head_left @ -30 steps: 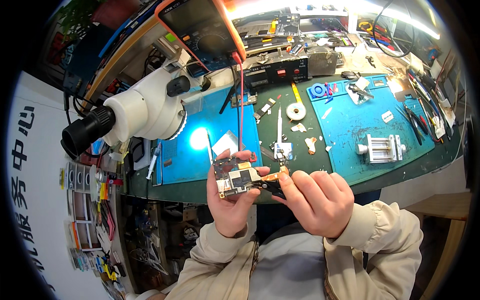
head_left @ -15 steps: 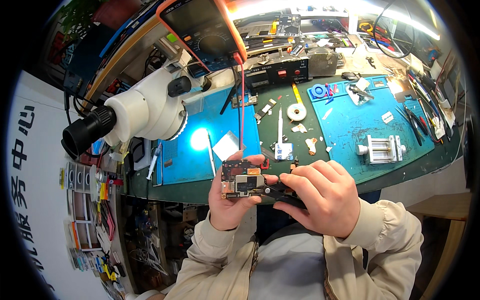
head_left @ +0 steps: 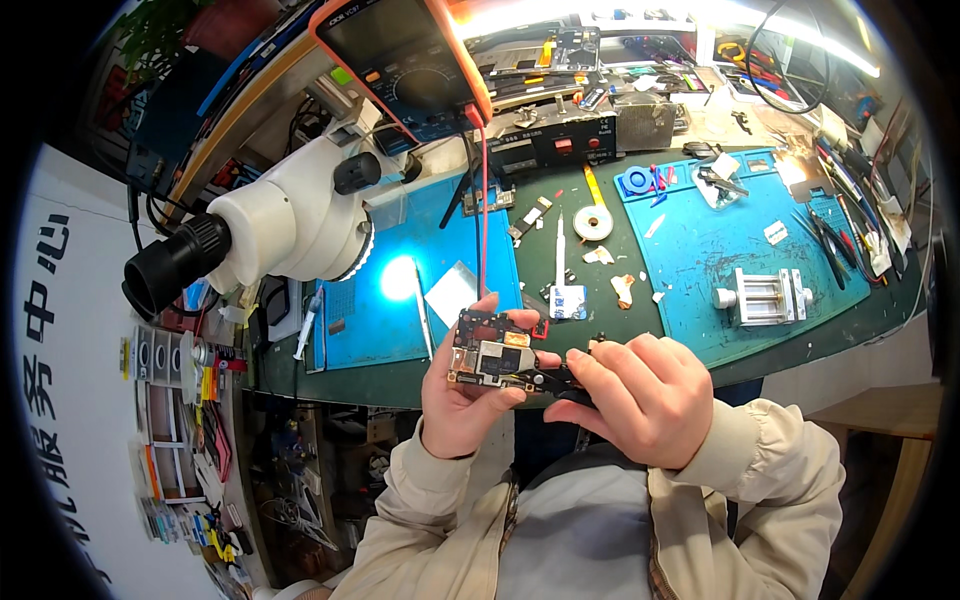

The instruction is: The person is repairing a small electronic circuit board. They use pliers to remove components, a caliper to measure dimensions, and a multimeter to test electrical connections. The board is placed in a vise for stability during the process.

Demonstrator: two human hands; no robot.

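Low in front of me, just past the table's near edge, my left hand [head_left: 452,418] grips a small phone circuit board [head_left: 488,362] by its sides. The board has a silver shield, black chips and a copper-coloured patch. My right hand [head_left: 652,402] is closed around black-handled pliers [head_left: 556,383], whose silver pivot shows beside the board. Their jaws reach the board's right end; exactly what they bite on is too small to tell. A small red part [head_left: 541,328] shows just beyond my left fingers.
A white microscope [head_left: 290,210] stands over the left blue mat [head_left: 370,340]. An orange-edged multimeter [head_left: 400,70] with a red lead hangs above. Farther right, a metal clamp fixture [head_left: 766,298] rests on another blue mat [head_left: 690,300]. A tape roll [head_left: 593,223] lies between the mats.
The board has tilted, its right end dipping, and shifted slightly right. My right hand has squeezed the plier handles closer together and moved a little left.
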